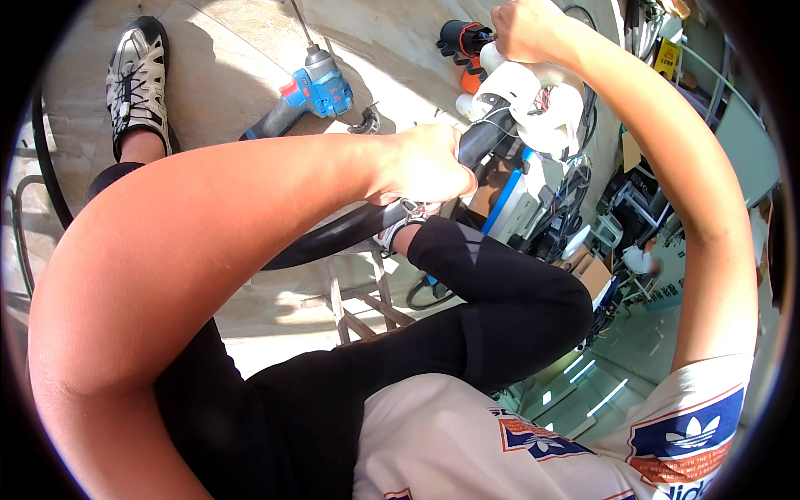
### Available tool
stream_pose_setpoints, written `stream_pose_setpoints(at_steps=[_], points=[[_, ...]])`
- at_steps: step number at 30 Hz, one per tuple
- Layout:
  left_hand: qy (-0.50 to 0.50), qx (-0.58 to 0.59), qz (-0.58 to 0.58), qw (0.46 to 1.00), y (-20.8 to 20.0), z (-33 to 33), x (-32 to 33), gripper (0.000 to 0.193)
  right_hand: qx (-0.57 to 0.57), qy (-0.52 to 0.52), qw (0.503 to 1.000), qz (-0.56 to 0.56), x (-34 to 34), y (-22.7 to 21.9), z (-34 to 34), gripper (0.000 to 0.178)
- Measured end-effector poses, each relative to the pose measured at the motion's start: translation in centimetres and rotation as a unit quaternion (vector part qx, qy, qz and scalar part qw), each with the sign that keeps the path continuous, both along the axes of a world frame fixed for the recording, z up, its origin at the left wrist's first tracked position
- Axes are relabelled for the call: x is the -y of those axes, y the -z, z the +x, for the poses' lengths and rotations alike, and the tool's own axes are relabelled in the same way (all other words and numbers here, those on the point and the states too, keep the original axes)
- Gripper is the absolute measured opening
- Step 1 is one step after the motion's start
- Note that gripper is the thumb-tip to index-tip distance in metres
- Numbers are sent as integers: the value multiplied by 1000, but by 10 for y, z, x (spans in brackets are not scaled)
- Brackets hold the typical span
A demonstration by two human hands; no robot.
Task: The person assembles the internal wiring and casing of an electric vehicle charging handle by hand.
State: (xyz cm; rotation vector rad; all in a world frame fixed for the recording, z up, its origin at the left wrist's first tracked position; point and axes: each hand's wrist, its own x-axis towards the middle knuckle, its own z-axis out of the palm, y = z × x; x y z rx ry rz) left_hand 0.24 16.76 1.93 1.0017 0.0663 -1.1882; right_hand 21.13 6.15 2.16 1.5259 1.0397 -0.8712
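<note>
Black hose (350, 229), clenched in our left hand (425, 162) near its upper end.
From that grip the hose runs long and slanted, down-left toward the floor (233, 75) and up-right into the white fittings (533, 96), where our right hand (521, 29) clamps the top; a blue drill (312, 92) lies beyond.

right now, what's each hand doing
Left hand: closed around the black hose.
Right hand: closed on the white pipe fitting.
</note>
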Motion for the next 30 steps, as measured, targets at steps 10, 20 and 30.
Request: stream_pose_setpoints(at_steps=[10, 20, 30], points=[[15, 21, -9, 1000, -5, 6, -11, 20, 42, 209, 968, 135, 26, 15, 20, 30], [-17, 6, -7, 1000, -2, 0, -1, 20, 38, 65, 988, 137, 12, 2, 9, 31], [17, 10, 17, 1000, -6, 4, -7, 18, 131, 317, 926, 160, 17, 13, 23, 43]])
